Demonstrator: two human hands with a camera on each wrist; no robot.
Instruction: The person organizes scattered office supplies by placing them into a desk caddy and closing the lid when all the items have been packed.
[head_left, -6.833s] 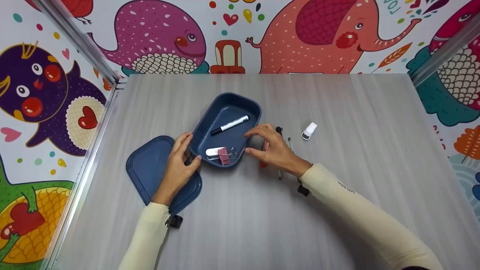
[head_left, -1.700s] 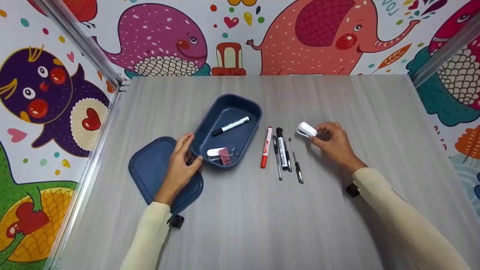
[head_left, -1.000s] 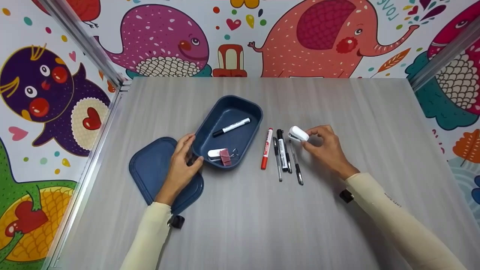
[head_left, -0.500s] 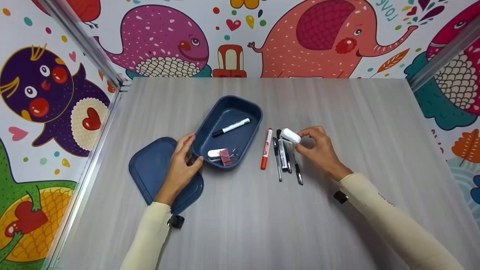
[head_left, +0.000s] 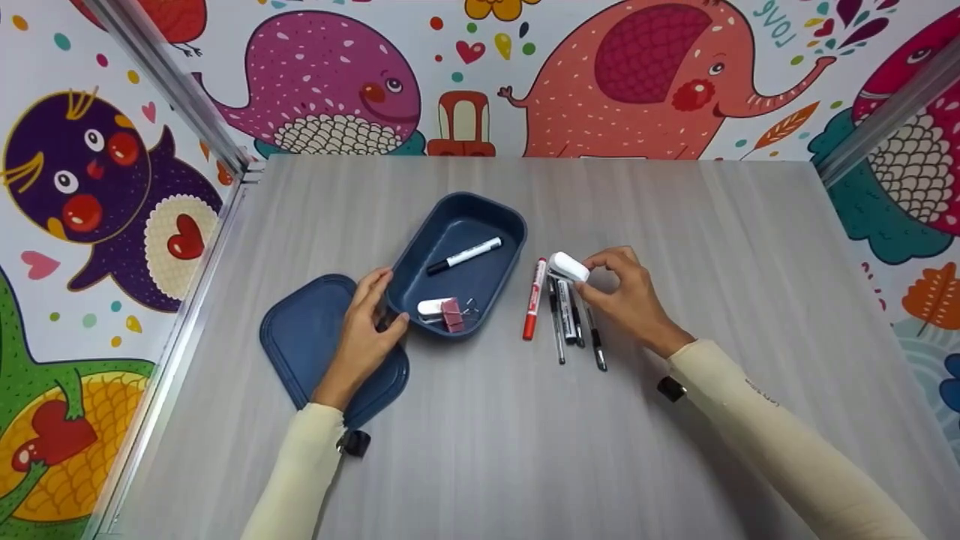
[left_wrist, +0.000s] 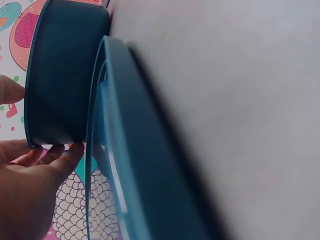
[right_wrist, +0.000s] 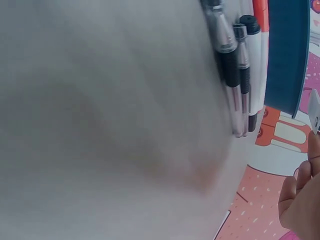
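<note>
A small white stapler [head_left: 569, 267] is pinched between the thumb and fingertips of my right hand [head_left: 626, 296], held over the upper ends of several pens. Its edge also shows at the right border of the right wrist view. My left hand [head_left: 364, 337] holds the near-left corner of a dark blue box [head_left: 517, 247], thumb and fingers spread on its outer walls and rim. Inside the box lie a black-capped white marker [head_left: 465, 256], a pink binder clip [head_left: 452, 315] and a second white stapler [head_left: 433, 307], partly covered by the clip.
Under my left forearm lies the blue lid [head_left: 300, 322]. Right of the box are a red marker [head_left: 535, 298], a black marker [head_left: 568, 311] and several pens [head_left: 598, 345], side by side. A patterned wall [head_left: 330, 82] bounds the table [head_left: 480, 450].
My right hand has picked up the white stapler from the table's right side and carried it left, over the pens. My left hand stays at the box corner.
</note>
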